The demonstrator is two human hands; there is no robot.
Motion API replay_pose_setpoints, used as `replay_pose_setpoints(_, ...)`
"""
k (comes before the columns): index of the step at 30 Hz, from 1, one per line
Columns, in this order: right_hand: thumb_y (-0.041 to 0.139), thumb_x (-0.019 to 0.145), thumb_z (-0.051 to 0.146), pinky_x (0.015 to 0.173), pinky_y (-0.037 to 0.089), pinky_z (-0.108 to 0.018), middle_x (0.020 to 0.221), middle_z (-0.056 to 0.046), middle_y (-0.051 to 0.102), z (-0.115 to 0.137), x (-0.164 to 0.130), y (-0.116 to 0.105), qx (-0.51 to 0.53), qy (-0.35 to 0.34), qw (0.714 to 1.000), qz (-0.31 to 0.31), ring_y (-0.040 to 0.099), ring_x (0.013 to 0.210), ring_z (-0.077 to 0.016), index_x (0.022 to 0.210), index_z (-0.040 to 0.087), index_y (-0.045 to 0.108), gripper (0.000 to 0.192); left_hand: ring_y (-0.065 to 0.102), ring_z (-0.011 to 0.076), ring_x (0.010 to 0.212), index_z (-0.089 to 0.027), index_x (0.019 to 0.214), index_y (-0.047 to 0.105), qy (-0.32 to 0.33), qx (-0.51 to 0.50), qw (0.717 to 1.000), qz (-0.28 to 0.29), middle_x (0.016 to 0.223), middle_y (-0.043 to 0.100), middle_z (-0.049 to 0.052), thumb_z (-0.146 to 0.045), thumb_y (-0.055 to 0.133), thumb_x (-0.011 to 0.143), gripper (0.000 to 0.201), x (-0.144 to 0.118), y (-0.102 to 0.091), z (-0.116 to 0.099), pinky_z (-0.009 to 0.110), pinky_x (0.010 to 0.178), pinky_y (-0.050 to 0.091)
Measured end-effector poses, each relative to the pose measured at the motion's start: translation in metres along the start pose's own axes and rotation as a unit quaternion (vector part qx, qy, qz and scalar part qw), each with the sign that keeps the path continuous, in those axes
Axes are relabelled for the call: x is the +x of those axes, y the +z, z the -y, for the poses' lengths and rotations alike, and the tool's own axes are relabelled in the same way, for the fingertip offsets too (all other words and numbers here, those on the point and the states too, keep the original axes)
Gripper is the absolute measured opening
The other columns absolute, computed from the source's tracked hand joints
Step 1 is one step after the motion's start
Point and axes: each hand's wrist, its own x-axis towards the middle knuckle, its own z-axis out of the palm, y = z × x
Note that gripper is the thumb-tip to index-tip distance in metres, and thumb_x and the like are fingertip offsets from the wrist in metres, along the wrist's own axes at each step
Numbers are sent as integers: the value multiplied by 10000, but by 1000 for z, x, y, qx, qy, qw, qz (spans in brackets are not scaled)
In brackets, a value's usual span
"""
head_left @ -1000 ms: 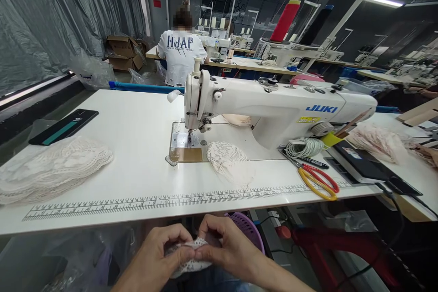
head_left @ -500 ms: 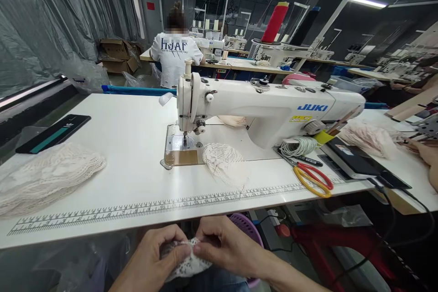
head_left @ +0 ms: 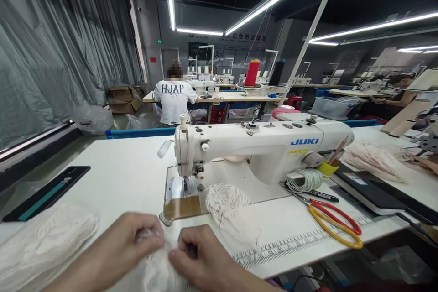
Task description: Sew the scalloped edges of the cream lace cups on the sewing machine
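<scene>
Hands at the near edge of the bench (head_left: 130, 178): the left hand (head_left: 132, 244) and the right hand (head_left: 201, 258) are both closed in a pinch on one small lace piece (head_left: 155, 267), which is held bunched between them just above the bench edge, its lower part blurred. Nothing lies under the needle of the sewing machine (head_left: 260, 150), so stitching of the held piece is judged not yet begun. A stack of lace pieces (head_left: 41, 242) is seen at the left, near the left hand; whether these are finished or waiting cannot be told. A second lace piece (head_left: 231, 207) lies just beside the needle plate, apart from both hands. Further right, scissors with red and yellow handles (head_left: 337, 226) and a coil of white cord (head_left: 303, 180) rest on the bench, with more pale lace (head_left: 372, 164) heaped beyond. A small yellow cup (head_left: 326, 169) beside the machine base holds pencil-like sticks. A dark flat device (head_left: 48, 191) lies at the far left. Behind, a seated person in a white shirt (head_left: 174, 98) faces away at another bench, cardboard boxes (head_left: 123, 98) standing near the curtain; their contents are not visible.
</scene>
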Motion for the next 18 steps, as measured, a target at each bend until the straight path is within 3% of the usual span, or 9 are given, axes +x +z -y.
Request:
replay_pose_setpoints(3,544,801,180,475,229,-203,534,42,449,-16,30,-17,-185,-42,981,-46,367,483,-72,553,152,411,283,448,151,615,-160,630,608,35,81,996,11,600,506,-16,-291,530,699,168,52,-21,-1,235,547,282)
replay_pose_setpoints(6,475,857,147,524,241,-234,644,-3,554,-44,38,-48,-254,-29,965,-67,444,547,-111,637,152,489,221,427,137,543,-160,572,572,38,77,996,25,562,498,-8,-250,503,659,143,95,-21,6,238,493,239)
replay_pose_setpoints(9,445,901,173,534,244,-254,667,-16,578,-66,35,-80,-300,-22,952,-54,473,558,-136,736,158,538,190,416,125,495,-167,568,550,39,53,996,55,539,484,-12,-259,491,666,148,117,-13,15,234,463,227)
replay_pose_setpoints(11,426,919,173,533,253,-267,680,-18,576,-69,35,-94,-353,-53,934,-36,464,547,-137,760,161,545,199,413,122,495,-171,593,566,38,42,996,72,548,490,-17,-267,500,673,142,123,-10,19,232,459,230)
replay_pose_setpoints(14,368,948,131,549,292,-280,759,-36,599,-62,42,-95,-398,-166,902,-28,492,618,-152,856,161,575,228,419,129,508,-177,620,595,34,45,995,80,572,516,-20,-275,537,663,122,127,-7,20,236,456,234)
replay_pose_setpoints(18,380,973,133,637,353,-298,1060,-34,639,-52,52,-72,-368,-319,873,-10,545,833,-166,1098,172,553,217,547,187,674,-185,689,639,39,53,995,81,699,615,4,-252,570,656,103,132,-4,15,243,538,345)
